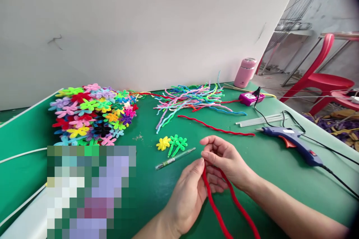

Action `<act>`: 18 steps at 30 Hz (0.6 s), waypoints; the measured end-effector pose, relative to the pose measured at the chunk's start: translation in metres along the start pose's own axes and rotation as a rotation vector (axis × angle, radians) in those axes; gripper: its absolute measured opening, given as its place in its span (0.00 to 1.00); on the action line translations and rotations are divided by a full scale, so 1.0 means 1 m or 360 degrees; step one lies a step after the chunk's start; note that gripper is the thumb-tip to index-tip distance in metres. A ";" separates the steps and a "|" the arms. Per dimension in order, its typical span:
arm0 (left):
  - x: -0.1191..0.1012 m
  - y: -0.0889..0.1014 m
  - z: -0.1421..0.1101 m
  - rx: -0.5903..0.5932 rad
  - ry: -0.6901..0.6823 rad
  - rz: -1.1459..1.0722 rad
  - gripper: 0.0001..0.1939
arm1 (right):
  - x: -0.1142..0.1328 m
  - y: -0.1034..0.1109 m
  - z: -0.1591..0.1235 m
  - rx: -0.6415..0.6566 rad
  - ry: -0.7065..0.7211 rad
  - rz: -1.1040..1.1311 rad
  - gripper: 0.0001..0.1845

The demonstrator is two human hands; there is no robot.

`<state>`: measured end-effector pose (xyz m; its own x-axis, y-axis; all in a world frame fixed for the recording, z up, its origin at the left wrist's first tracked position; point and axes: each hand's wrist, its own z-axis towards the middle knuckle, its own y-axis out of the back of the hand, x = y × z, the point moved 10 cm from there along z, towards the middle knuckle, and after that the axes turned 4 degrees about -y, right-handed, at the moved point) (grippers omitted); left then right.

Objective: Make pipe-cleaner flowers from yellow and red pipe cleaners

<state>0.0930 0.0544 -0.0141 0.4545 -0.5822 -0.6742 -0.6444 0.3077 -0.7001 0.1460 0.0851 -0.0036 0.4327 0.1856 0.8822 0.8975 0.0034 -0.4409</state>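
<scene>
A red pipe cleaner (209, 194) is bent at its top between my two hands, and its two strands hang down toward me. My left hand (190, 190) pinches it near the bend with thumb and fingers. Close against it, my right hand (224, 158) has its thumb and fingertips on the same bend, the other fingers curled. Just beyond lie a yellow pipe-cleaner flower (163, 143), green pipe-cleaner flowers (178, 145) and a clear pen (175, 158). A single red pipe cleaner (215, 126) lies farther back on the green table.
A pile of colourful pipe-cleaner flowers (92, 115) is at the left, loose pipe cleaners (190, 99) at the back. On the right are a blue glue gun (291, 142), glue sticks (260, 120), a purple power socket (251, 98) and a pink flask (245, 73). A white panel (140, 30) stands behind.
</scene>
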 end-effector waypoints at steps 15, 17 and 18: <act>0.007 0.004 0.003 0.0051 0.0064 -0.0035 0.14 | -0.011 -0.002 0.000 0.0023 -0.0124 0.0117 0.11; 0.006 0.006 0.003 0.0030 0.0085 -0.0021 0.13 | -0.009 -0.001 0.000 0.0012 -0.0098 0.0112 0.10; 0.006 0.007 0.002 0.0025 0.0093 -0.0005 0.13 | -0.007 -0.001 0.000 0.0002 -0.0084 0.0112 0.10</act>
<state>0.0924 0.0550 -0.0237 0.4197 -0.6260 -0.6572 -0.6328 0.3173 -0.7063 0.1422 0.0842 -0.0099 0.4898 0.2367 0.8391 0.8648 -0.0103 -0.5019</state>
